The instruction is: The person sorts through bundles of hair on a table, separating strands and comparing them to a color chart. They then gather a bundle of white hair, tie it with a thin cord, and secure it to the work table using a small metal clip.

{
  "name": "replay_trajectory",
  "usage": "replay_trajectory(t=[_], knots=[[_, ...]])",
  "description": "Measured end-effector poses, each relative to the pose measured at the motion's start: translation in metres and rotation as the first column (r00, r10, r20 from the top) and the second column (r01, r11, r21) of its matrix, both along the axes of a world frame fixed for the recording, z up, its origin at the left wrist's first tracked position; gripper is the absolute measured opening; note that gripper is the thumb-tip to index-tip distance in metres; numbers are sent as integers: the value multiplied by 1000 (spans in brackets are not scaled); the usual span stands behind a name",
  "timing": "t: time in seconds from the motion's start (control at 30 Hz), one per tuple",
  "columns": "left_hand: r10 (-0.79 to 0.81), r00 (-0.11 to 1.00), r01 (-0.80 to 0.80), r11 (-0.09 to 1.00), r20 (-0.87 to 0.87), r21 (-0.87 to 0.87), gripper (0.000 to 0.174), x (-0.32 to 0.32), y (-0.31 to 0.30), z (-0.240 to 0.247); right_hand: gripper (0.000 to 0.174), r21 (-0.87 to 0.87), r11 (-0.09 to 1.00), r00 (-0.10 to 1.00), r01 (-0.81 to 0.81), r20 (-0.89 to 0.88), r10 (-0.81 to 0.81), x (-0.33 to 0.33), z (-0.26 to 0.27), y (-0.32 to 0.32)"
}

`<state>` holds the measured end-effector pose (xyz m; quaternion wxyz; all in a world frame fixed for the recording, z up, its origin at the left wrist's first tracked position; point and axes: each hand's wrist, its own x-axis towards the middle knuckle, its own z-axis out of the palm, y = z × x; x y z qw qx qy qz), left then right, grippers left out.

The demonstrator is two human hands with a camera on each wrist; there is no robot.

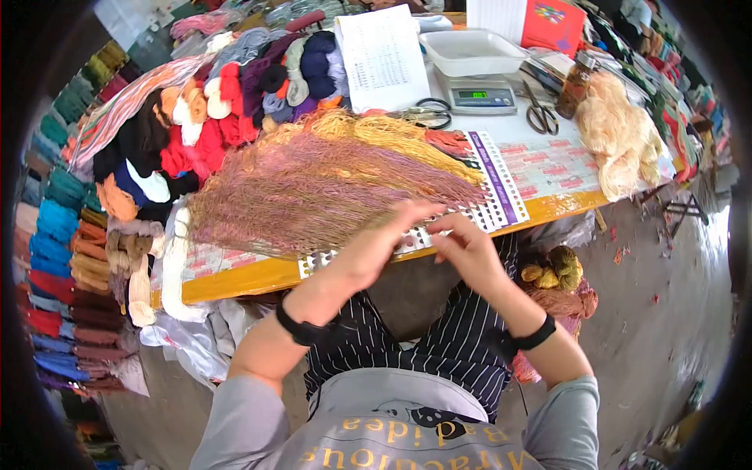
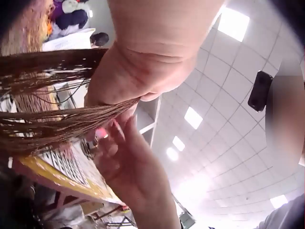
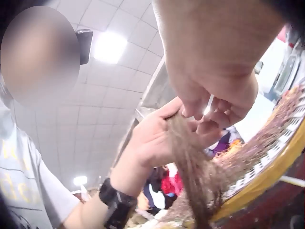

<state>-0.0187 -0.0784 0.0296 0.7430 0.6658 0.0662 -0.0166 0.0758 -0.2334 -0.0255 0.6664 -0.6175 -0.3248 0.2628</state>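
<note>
Long mauve-brown threads [image 1: 329, 188] fan out across the near side of the table, in front of me. My left hand [image 1: 376, 243] holds a gathered bundle of the same thread [image 2: 71, 121] at the thumb, and the strands trail away from it. In the right wrist view the bundle [image 3: 190, 162] hangs down over the left palm. My right hand [image 1: 468, 251] has its fingers bent, the fingertips right at those of the left hand [image 3: 152, 143]. I cannot tell whether the right fingers pinch a strand. Beneath the threads lies a white card with a row of holes [image 1: 501, 180].
Yellow thread [image 1: 399, 141] lies behind the mauve threads. Farther back are a scale [image 1: 475, 95] with a white tray [image 1: 474, 53], scissors [image 1: 540, 117] and a written sheet [image 1: 381, 63]. Coloured skeins [image 1: 207, 141] crowd the left, a cream skein [image 1: 615, 129] the right.
</note>
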Motion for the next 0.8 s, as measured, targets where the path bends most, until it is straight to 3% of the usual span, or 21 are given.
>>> replay_trajectory(t=[0.03,0.07,0.17,0.23,0.33,0.37,0.43,0.57,0.77,0.8], knots=[[-57,998,61,993,38,-97,54,6,-9,-3,14,17,1000,998,-16,-63,17,-12,11,4],[-58,992,23,958,-115,-285,54,7,-18,-2,14,-24,999,996,-22,-86,19,-17,20,4],[-103,987,65,959,-127,-277,55,13,-20,0,12,49,999,984,2,-176,7,-15,16,1],[-160,983,104,883,-86,-457,55,15,-16,-3,12,77,997,962,-19,-272,40,-12,20,-6],[-168,982,92,828,-88,-552,55,13,-15,-2,13,115,993,940,-5,-338,44,-12,16,-11],[-168,982,92,829,-89,-551,55,13,-15,-1,13,117,993,940,-4,-338,44,-13,16,-12],[-26,987,-71,810,-157,-583,54,14,-17,-1,13,188,980,878,68,-478,30,-15,19,-14],[-21,984,-92,785,-175,-613,53,12,-14,3,13,228,972,842,64,-535,70,-15,23,-19],[157,986,-170,902,-63,-397,51,4,-15,1,19,136,991,826,12,-560,67,-12,24,-30],[140,984,-171,903,-106,-394,53,1,-18,6,19,101,992,821,-79,-557,122,-14,27,-32]])
